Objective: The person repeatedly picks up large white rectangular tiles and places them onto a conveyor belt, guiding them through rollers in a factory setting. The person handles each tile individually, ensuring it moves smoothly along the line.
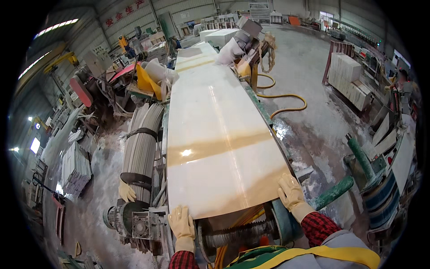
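A long, glossy white stone slab (pixel 206 112) with tan bands runs away from me over a conveyor. My left hand (pixel 182 224), in a pale yellow rubber glove, rests at its near left corner with the fingers stretched forward. At the near right edge, my right hand (pixel 292 193), gloved the same way, lays its spread fingers on the slab's surface. Neither thumb's grip can be made out clearly. Below the near end shows a dark conveyor roller (pixel 239 235). Red-and-black checked sleeves cover both wrists.
On the left stand a motor (pixel 121 219) with a spare yellow glove (pixel 126 192) above it and a strapped ribbed bundle (pixel 142 143). Machine heads (pixel 239 42) flank the slab farther off. A yellow hose (pixel 291 105) and stacked slabs (pixel 347 78) lie to the right.
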A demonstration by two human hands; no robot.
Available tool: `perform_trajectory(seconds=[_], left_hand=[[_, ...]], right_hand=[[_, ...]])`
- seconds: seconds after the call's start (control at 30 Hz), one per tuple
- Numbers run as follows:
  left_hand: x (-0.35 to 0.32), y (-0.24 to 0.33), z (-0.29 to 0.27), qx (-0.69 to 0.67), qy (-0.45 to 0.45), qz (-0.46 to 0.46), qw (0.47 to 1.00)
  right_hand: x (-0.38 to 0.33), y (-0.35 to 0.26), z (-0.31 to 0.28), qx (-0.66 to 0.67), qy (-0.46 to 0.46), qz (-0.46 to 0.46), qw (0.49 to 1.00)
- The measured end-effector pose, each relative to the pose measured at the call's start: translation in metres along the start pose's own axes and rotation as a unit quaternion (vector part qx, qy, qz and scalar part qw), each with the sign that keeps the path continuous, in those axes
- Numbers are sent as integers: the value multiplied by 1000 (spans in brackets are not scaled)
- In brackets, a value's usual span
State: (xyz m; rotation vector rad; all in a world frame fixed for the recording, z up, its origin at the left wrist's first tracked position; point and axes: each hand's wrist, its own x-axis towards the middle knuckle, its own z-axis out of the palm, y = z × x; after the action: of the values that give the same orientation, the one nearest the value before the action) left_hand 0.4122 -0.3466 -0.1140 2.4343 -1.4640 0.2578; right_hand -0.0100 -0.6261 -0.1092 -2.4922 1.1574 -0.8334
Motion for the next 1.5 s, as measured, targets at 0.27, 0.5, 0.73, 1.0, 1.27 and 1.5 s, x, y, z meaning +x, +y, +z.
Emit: perform_trajectory(seconds=[0.27, 0.5, 0.73, 1.0, 1.27, 1.5], left_hand=[[-5, 3, -1, 24, -13, -21, 999], [-10, 3, -5, 15, -8, -16, 1000], [-14, 2, -2, 26, 6, -8, 1000], [-17, 1, 1, 22, 21, -4, 1000], [-19, 1, -1, 33, 15, -7, 999], [-20, 2, -4, 27, 24, 2, 999]], right_hand=[[10, -19, -22, -53, 14, -68, 996], [6, -20, -18, -63, 43, -86, 993], [3, -21, -21, -72, 18, -81, 994], [0, -18, -18, -66, 21, -71, 995], [-5, -14, -15, -69, 24, -71, 995], [-4, -21, -20, -69, 21, -74, 995]])
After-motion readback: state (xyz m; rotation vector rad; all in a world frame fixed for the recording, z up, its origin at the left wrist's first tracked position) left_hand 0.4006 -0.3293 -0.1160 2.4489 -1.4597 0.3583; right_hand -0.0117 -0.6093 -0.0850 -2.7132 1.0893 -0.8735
